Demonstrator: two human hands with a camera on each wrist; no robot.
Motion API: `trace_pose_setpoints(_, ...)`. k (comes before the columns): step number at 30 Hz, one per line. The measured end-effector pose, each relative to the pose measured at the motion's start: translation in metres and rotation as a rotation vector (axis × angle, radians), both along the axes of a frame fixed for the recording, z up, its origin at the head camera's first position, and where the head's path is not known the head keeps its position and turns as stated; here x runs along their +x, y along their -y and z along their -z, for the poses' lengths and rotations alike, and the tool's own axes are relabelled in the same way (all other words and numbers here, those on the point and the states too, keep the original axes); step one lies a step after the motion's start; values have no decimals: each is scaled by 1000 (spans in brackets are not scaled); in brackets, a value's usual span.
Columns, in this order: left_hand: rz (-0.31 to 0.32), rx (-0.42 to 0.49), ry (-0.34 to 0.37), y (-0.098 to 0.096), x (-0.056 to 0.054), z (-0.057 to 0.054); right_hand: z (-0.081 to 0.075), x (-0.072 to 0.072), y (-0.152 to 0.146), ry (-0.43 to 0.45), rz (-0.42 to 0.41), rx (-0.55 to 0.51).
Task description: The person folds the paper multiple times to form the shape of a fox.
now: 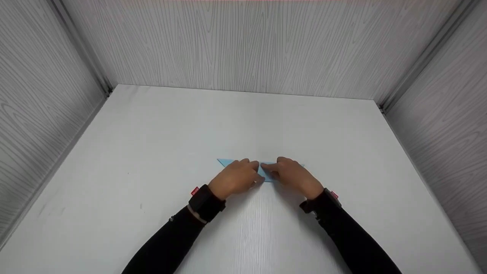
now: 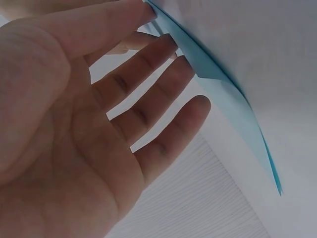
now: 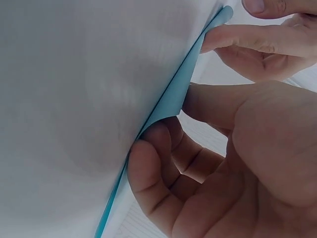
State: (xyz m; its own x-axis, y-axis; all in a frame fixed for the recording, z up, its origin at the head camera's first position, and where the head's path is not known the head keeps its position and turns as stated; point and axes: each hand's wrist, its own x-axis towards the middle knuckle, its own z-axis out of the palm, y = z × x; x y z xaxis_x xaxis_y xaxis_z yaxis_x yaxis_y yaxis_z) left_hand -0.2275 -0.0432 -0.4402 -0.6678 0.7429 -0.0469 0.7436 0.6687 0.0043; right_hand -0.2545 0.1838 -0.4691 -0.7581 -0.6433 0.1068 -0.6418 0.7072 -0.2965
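Note:
A folded sheet of light blue paper (image 1: 225, 162) lies on the white table, its pointed left end showing past the left hand (image 1: 236, 176). In the left wrist view, that hand's fingers are nearly straight, with fingertips (image 2: 184, 67) at the paper's edge. The right hand (image 1: 295, 176) is on the other half, index finger pointing toward the left hand. Seen from the right wrist, its thumb and curled fingers hold a raised flap (image 3: 173, 96) of the paper between them. Both hands cover much of the sheet.
The white table (image 1: 171, 125) spreads out around the hands. Grey wood-grain panels stand along its back (image 1: 243, 49), left (image 1: 34, 99) and right (image 1: 449, 114) sides. Each wrist wears a black strap (image 1: 207, 203) with a red tag.

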Motion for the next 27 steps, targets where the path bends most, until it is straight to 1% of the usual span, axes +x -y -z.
trace_pose_setpoints(4, 4, -17, -3, -1, -1, 1, 0, 0, 0, -22, -9, 13)
trace_pose_setpoints(7, 9, -31, -19, -1, -1, 2, 0, 0, 0, -25, -10, 18)
trace_pose_setpoints(11, 29, -31, -61, 2, -1, 4, 0, 0, 0, -4, 5, 34)
trace_pose_setpoints(13, 32, -22, -70, 4, -1, 5, 0, -1, -1, 16, 15, 42)
trace_pose_setpoints(17, 22, -11, -58, 7, -1, 6, -1, 0, -1, 31, 20, 38)
trace_pose_setpoints(23, 13, 15, -1, 12, -2, 6, 0, -1, -1, -1, -2, 31)
trace_pose_setpoints(27, 12, 31, 5, 17, -2, 6, 0, 0, 0, 10, 4, 43)
